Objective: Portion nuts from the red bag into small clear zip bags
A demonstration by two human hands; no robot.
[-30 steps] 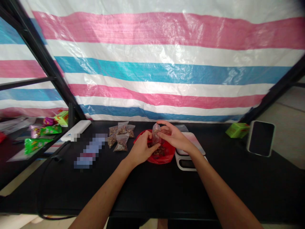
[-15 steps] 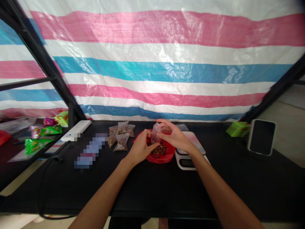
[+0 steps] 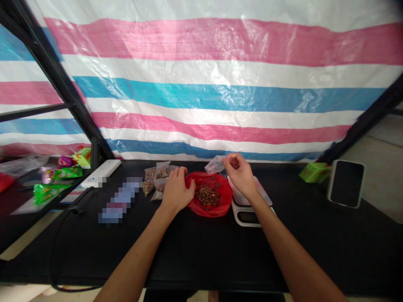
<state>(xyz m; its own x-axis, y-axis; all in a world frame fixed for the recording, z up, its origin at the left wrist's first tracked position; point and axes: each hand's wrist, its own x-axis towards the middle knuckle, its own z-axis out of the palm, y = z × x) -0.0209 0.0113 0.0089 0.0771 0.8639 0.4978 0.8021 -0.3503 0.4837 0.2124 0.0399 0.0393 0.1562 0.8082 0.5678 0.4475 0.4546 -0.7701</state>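
Observation:
A small clear plastic bag is pinched at one end between the thumb and fingers of my right hand, held above the far rim of a red plastic bag. The red bag lies spread like a bowl, with brown seeds or grains inside. My left hand is at the red bag's left side, fingers apart and thumb by the rim; nothing shows in its grasp. Several small filled clear bags lie just beyond it, partly hidden by the fingers.
A white digital scale stands right of the red bag, partly under my right arm. Farther right are a green box and a phone-like device. A white power strip and green snack packets lie left. A striped sheet hangs behind.
My hands have moved apart. My right hand has lifted the clear bag up and right, away from the grains; my left hand has let go of it and shifted left.

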